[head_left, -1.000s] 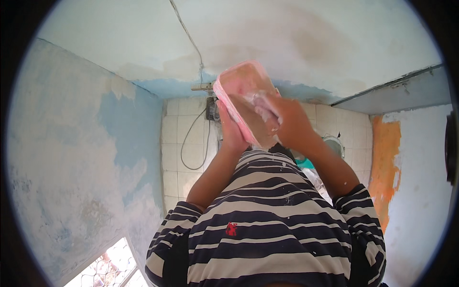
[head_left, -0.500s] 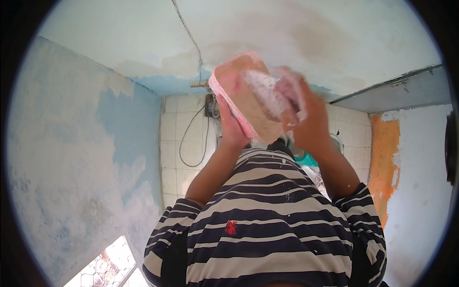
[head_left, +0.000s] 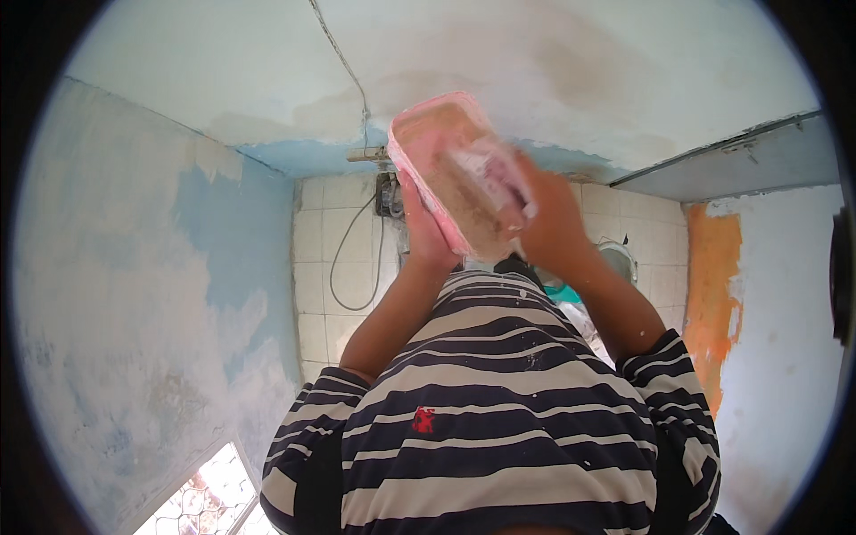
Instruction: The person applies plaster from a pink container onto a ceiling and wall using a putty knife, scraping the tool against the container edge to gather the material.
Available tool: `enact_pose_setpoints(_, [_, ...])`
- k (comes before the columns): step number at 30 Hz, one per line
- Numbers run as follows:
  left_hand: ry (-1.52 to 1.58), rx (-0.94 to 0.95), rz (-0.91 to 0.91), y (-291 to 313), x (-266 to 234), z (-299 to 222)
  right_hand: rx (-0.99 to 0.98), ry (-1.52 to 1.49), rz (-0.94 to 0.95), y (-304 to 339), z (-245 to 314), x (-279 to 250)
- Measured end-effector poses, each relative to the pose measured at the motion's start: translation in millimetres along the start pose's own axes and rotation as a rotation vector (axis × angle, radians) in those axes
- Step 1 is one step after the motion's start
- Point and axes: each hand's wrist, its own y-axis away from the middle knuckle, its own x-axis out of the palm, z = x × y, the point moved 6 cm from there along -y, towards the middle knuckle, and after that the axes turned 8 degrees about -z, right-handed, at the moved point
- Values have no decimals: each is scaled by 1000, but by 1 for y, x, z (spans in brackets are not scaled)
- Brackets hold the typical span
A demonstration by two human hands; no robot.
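Up before the striped chest, a pink rectangular plastic tub [head_left: 443, 169] with sandy brown grime inside is tilted on edge. Left hand [head_left: 426, 234] grips its lower long side, fingers wrapped around the rim. Right hand [head_left: 546, 218] presses a blurred whitish scrubbing pad [head_left: 486, 174] against the tub's inner bottom, fingers closed on it. Behind stands a white tiled wall [head_left: 325, 259].

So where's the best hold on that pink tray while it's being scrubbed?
Probably the long left rim of the pink tray, taken from the left and behind, as the left hand has it. The tray is tilted with its open face toward the right hand, so that grip leaves the dirty inside free.
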Motion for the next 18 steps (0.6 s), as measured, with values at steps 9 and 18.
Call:
enact_pose_setpoints(9, [11, 62, 54, -6, 7, -7, -53, -46, -18, -2, 11, -3])
enact_pose_setpoints(18, [-37, 40, 32, -3, 10, -8, -101, 85, -39, -2, 14, -17])
